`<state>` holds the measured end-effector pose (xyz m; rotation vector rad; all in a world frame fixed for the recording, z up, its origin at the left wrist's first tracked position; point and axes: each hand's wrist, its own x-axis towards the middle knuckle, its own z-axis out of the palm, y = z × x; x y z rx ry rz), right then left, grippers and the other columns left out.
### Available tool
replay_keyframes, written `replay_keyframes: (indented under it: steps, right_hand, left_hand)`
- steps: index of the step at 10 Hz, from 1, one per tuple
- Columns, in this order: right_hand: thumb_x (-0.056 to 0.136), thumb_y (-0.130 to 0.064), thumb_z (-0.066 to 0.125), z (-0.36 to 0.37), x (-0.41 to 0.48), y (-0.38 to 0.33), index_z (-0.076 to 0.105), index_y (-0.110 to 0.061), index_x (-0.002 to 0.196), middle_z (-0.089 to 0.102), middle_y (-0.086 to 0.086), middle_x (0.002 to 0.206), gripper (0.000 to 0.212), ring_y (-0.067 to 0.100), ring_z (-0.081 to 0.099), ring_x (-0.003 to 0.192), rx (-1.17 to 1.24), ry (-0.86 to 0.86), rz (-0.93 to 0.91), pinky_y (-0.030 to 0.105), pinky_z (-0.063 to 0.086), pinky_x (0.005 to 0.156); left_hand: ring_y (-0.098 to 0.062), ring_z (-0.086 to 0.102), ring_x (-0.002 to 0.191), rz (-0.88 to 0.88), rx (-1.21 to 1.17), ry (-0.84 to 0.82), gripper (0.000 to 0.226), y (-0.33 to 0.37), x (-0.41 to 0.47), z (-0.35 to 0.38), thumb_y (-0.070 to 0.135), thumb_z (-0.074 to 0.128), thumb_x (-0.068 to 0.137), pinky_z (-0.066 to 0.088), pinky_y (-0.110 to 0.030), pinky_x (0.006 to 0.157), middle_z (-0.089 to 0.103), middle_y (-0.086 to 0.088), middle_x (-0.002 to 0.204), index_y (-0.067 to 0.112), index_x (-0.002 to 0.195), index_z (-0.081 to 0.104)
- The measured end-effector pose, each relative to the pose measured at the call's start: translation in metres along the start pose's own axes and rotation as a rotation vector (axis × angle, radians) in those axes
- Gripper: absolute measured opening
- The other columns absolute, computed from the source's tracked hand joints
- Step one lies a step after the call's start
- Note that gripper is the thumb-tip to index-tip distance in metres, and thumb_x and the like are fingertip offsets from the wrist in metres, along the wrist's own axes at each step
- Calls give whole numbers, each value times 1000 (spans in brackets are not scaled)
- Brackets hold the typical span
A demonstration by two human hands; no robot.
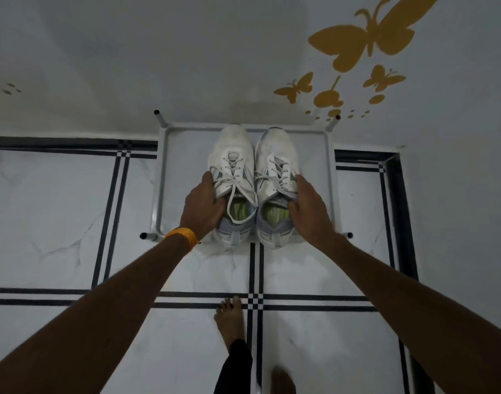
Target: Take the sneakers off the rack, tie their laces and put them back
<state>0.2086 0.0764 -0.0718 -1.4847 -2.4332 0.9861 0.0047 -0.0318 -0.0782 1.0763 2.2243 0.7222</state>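
Note:
Two white sneakers stand side by side, toes to the wall, on a low white metal rack (161,177). Both have loose, untied laces and green insoles. My left hand (202,207) grips the outer side and collar of the left sneaker (232,155), thumb at the opening. My right hand (310,207) holds the outer side of the right sneaker (275,155), thumb on the collar. Their heels overhang the rack's front edge. An orange band circles my left wrist.
The rack stands against a white wall with yellow butterfly stickers (365,38). White floor tiles with black line borders (255,301) spread all around. My bare feet (231,317) stand on the floor just in front of the rack.

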Motion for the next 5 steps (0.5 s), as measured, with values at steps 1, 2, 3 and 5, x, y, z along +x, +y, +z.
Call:
replay_keyframes:
  steps: [1,2,3,5]
  right_hand:
    - [91,-3,50,17,31,10,35,-2,144,55,21,131,56,35,57,115,11,-40,12,44,49,98]
    - [89,-3,50,31,48,24,36,-6,142,57,17,128,54,33,58,112,-29,-88,36,43,50,95]
    - [90,-4,50,36,50,29,35,-9,144,56,15,130,56,31,57,114,-25,-106,62,42,49,97]
    - [91,-24,60,20,56,22,32,-17,146,56,14,126,62,32,57,113,-73,-252,94,44,49,94]
  left_hand:
    - [-38,65,97,-16,19,-32,37,-13,34,9,24,58,88,53,-46,85,67,-14,113,12,120,44]
    - [-38,65,98,5,36,-72,40,-27,50,21,24,57,89,54,-47,86,66,-15,116,10,122,42]
    - [-38,64,102,7,28,-71,45,-35,53,28,24,56,90,53,-47,89,64,-15,121,9,129,39]
    - [-35,65,95,-68,165,-112,56,-30,52,26,48,57,86,55,-46,81,65,-13,116,13,125,41]
